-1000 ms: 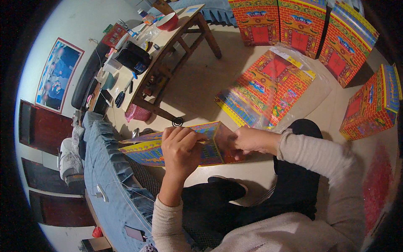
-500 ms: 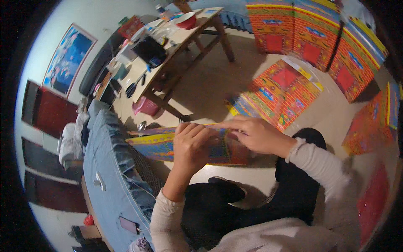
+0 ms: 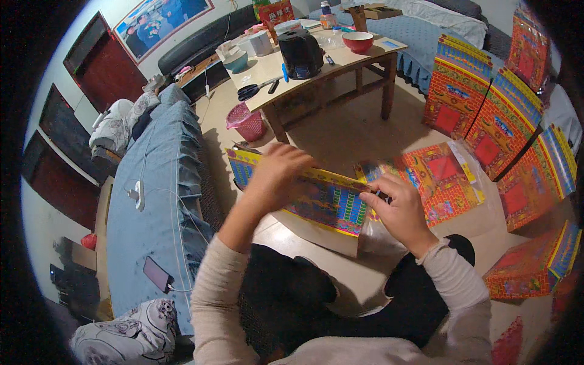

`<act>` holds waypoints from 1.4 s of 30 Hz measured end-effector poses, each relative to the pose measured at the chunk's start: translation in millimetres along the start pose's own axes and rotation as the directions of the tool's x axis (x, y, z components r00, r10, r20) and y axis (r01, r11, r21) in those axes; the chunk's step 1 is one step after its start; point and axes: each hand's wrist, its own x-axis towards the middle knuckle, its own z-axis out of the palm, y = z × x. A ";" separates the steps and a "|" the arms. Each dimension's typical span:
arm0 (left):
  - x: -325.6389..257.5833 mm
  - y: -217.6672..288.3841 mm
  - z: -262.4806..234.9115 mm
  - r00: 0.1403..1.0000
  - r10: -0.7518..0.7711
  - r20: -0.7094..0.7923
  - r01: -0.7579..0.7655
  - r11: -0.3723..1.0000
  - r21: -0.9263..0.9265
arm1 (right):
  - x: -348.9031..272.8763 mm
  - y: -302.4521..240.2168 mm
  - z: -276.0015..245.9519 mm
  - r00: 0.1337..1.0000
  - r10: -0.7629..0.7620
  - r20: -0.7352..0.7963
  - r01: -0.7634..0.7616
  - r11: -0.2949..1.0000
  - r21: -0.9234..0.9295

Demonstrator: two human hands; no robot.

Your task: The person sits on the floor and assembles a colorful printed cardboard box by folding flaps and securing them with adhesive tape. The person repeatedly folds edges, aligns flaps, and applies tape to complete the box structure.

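Note:
A printed cardboard piece (image 3: 331,204), blue with a yellow band along its top edge, stands in front of my knees. My right hand (image 3: 398,210) pinches its upper right corner between thumb and fingers. Over the top edge, left of the middle, lies my left hand (image 3: 277,179); it is smeared by motion, and its fingers do not show clearly. Behind the piece, a flat brick-patterned printed sheet (image 3: 435,204) lies on the floor, partly on clear plastic.
Several red-and-yellow printed cardboard boxes (image 3: 456,100) stand at the right. A wooden table (image 3: 331,88) ahead bears a black kettle (image 3: 301,55), a red bowl (image 3: 358,41) and scissors (image 3: 248,92). A pink basket (image 3: 246,123) sits beneath it. At left, a phone (image 3: 158,275) lies on a blue-covered sofa (image 3: 143,194).
The view has turned and tilted up. My right hand has gone from spread near the top edge to pinching the right corner. The printed face now tips more toward me.

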 end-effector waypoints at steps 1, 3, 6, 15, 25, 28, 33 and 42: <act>-9.5 -12.8 -8.4 0.998 -0.050 0.024 0.049 0.997 0.062 | 1.6 -0.5 1.7 1.000 -0.008 -0.004 0.008 1.000 0.004; -25.0 -35.1 -25.4 0.989 -0.149 -0.001 0.149 0.989 -0.017 | 7.1 -6.8 4.9 1.000 0.017 -0.005 -0.016 0.994 0.107; -36.9 -46.4 -46.6 0.973 -0.195 -0.121 0.185 0.979 -0.088 | 23.9 -14.0 8.2 0.997 -0.038 -0.070 0.049 0.987 0.154; 15.0 9.0 -80.2 0.956 -0.289 -0.056 0.283 0.954 -0.103 | 127.2 15.4 -23.0 0.975 -0.072 -0.212 0.092 0.992 0.088; 68.7 25.0 -69.7 0.772 -0.620 0.142 0.630 0.715 -0.304 | 38.0 -2.9 -20.0 0.998 -0.062 -0.034 0.066 0.988 0.139; 73.7 18.7 -38.1 0.704 -0.688 0.177 0.678 0.576 -0.456 | 9.0 -15.3 -17.0 0.991 -0.129 0.036 0.125 0.987 0.102; 87.0 19.3 -1.9 0.640 -0.739 0.212 0.650 0.373 -0.663 | -26.8 -16.2 -29.5 0.970 -0.234 0.070 0.233 0.972 0.022; 85.7 24.5 44.7 0.543 -0.801 0.250 0.605 0.167 -0.779 | -62.3 35.9 -20.5 0.993 -0.116 -0.016 0.116 0.993 0.030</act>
